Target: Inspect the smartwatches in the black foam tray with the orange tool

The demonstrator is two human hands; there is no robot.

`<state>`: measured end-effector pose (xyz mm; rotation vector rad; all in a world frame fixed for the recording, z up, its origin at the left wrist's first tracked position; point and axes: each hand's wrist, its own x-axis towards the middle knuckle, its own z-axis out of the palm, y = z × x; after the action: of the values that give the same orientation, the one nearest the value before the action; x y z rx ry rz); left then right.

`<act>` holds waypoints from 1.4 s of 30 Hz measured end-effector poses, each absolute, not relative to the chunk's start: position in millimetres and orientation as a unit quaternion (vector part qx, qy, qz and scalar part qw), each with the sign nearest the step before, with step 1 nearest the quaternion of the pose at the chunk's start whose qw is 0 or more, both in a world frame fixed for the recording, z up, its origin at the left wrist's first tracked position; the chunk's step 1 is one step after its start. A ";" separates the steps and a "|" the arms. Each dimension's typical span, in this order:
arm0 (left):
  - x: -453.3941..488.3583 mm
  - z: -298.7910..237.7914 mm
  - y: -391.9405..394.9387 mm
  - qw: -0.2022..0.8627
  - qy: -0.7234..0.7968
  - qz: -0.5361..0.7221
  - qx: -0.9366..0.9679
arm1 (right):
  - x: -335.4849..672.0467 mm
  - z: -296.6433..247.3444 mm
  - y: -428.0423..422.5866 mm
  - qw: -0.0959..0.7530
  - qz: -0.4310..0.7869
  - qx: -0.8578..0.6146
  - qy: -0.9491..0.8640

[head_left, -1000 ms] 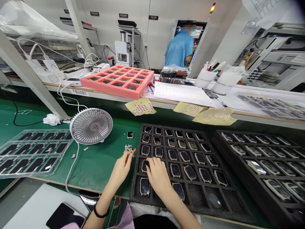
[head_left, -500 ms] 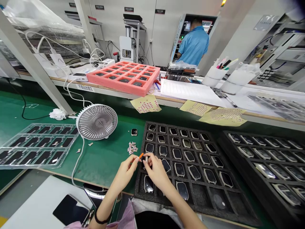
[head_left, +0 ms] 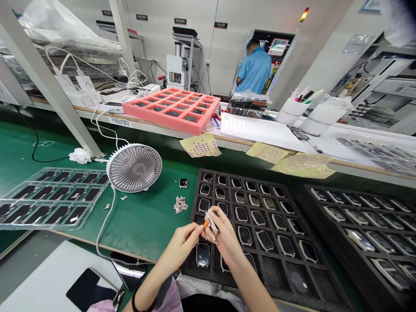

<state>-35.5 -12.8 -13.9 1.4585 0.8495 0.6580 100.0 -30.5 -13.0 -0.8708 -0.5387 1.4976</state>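
Observation:
My left hand (head_left: 183, 245) pinches a thin orange stick-like tool (head_left: 206, 224), its far end touching the watch case in my other hand. My right hand (head_left: 224, 236) has its fingers closed around that pale watch case (head_left: 212, 224), tilted on edge and partly covered by the fingers. Both hands are above the left part of a black foam tray (head_left: 273, 268) with watch cases in most of its pockets. One watch case (head_left: 203, 255) lies in a pocket just below my hands. A small pile of pale tabs (head_left: 180, 204) and a single watch case (head_left: 183, 183) lie on the green mat.
A white fan (head_left: 134, 168) stands left of the pile, its cable running down the bench. Farther left is a clear tray of black parts (head_left: 52, 197). A second foam tray (head_left: 360, 216) sits right. A pink foam tray (head_left: 172, 108) rests on the shelf. A person in blue (head_left: 255, 67) stands behind.
My right hand has turned over and raised the watch case, which now shows edge-on. My left hand has moved right, bringing the orange tool against it. The camera view has shifted slightly.

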 end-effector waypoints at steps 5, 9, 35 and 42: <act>-33.9 -10.9 -14.0 0.625 0.360 0.285 0.631 | 99.2 -7.6 -31.1 0.622 0.642 -0.386 -0.227; -34.0 -9.5 -14.8 0.624 0.359 0.294 0.629 | 99.6 -5.8 -31.3 0.628 0.634 -0.381 -0.239; -26.9 0.6 -18.0 0.670 0.349 0.294 0.585 | 94.5 -13.2 -34.3 0.633 0.702 -0.295 -0.140; -28.1 -5.8 -15.9 0.660 0.365 0.319 0.573 | 97.1 -14.3 -36.4 0.642 0.681 -0.319 -0.150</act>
<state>-28.1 -15.9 -5.8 1.2971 0.8264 0.7220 97.1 -36.4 -14.3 -0.7266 -0.3417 1.5510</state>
